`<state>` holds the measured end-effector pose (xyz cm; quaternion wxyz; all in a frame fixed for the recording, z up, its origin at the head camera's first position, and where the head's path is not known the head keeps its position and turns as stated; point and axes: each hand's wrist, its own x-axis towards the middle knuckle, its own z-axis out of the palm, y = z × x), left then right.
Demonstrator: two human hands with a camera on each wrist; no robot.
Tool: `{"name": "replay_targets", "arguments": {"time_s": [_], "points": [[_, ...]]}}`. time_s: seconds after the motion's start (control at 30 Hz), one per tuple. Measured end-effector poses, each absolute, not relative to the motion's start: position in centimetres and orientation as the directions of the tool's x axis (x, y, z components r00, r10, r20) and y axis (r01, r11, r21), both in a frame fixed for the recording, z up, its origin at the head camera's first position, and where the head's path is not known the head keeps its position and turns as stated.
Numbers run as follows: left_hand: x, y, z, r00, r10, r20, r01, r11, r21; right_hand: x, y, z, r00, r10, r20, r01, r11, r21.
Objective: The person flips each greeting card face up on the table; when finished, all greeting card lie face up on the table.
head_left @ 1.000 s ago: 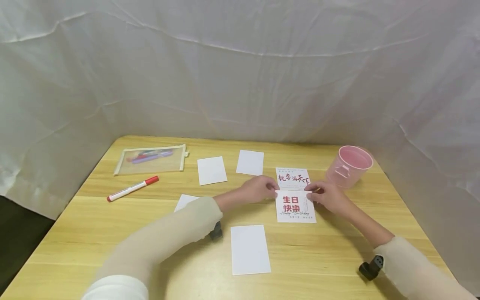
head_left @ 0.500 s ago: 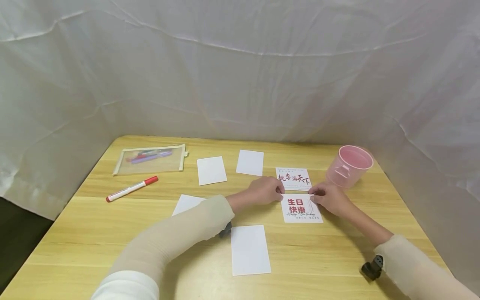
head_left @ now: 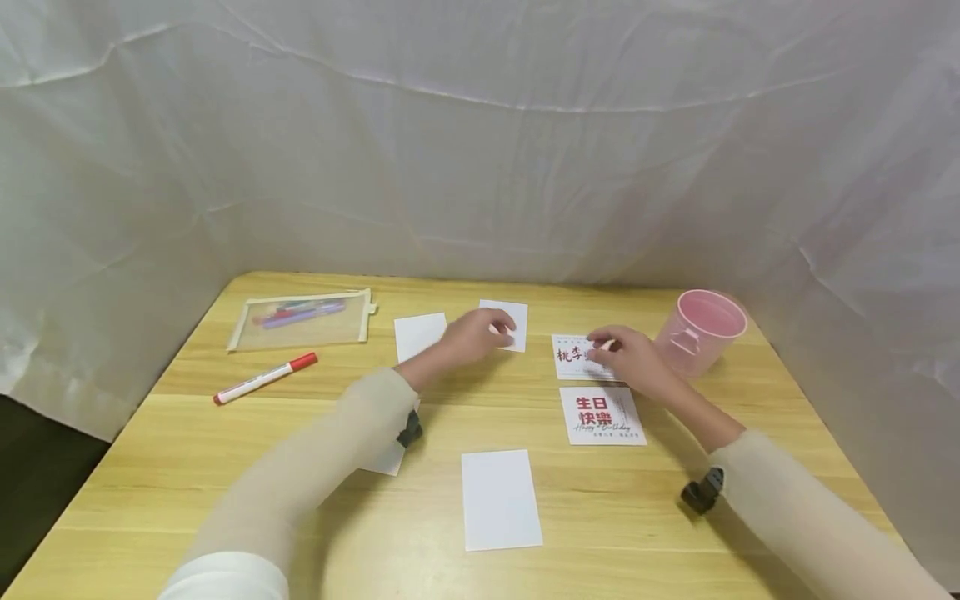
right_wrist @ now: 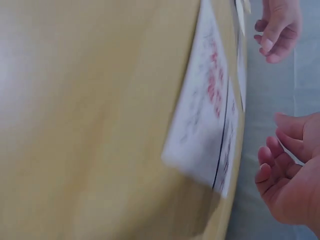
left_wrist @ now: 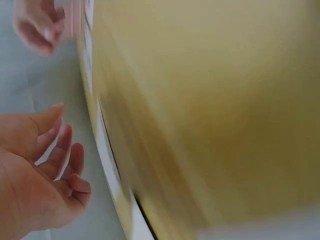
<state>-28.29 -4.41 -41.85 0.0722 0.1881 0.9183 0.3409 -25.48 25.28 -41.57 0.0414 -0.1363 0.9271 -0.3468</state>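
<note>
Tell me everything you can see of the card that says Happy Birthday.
The Happy Birthday card is white, four-sided and looks like stiff paper. Four bold red characters stand in two rows above dark script; the smaller print is too fine to read. It lies flat, printed side up, on the wood-look table, nearer the person than another printed card, with a narrow gap between. Neither the left hand nor the right hand touches it.

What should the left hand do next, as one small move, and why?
Probably, the left hand should lower and pinch the farthest blank white rectangular paper card: in the head view, that hand partly covers the card, and the left wrist view shows it hovering above the yellow wooden table, holding nothing.
</note>
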Motion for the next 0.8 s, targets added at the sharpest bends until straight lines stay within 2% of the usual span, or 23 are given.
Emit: {"name": "replay_targets", "arguments": {"time_s": [0.2,0.5,0.8], "points": [[-32.4,-7.3,-41.7,-0.942,0.333,-0.026,0.229,0.702,0.675,-29.3,21.8,-41.6,-0.956,-0.293,0.002,-0.213,0.687,-0.695],[-36.3,-7.0,-42.8,-0.932,0.359,-0.045,0.213,0.645,0.734,-34.5,18.8,-43.6,-0.936,-0.349,-0.048,-0.207,0.656,-0.726],[-37.8,-6.9,-43.4,-0.906,0.415,-0.078,0.262,0.698,0.667,-37.2,17.6,-44.5,-0.93,-0.364,-0.042,-0.267,0.754,-0.6]]}}
